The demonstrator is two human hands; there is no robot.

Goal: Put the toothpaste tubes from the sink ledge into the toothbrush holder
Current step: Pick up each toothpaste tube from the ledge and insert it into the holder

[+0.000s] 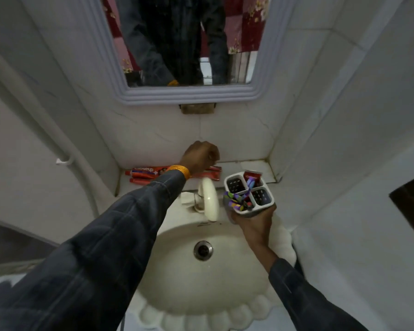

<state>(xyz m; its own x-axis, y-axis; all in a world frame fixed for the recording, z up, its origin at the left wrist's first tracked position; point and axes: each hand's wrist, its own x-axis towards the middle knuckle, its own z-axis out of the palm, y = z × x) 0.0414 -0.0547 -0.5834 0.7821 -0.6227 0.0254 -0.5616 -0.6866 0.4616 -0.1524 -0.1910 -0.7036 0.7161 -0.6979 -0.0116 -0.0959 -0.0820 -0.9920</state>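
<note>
Left hand (202, 155) is out over the sink ledge (244, 166), curled into a loose fist right above the red toothpaste tubes (151, 174). Whether those fingers have closed on a tube, I cannot tell: the knuckles hide the contact. The tubes lie flat on the ledge, long axis running sideways, caps pointing away to the hand's left, crimped tails poking out just past its right side. So the hand sits over the tail end, not the middle.

Right hand (253, 219) is clamped around the base of the toothbrush holder (249, 193), holding it up off to the left hand's right, just beyond the tap (209, 199). One red tube already stands in the holder's far compartment; brushes fill the near one, two slots look free.

The left hand is plainly the nearer one. The coming move, I judge, is lift, swing right, tip upright. Room is tight: wall directly behind the knuckles, tap between hand and holder, corner wall close past the holder.
</note>
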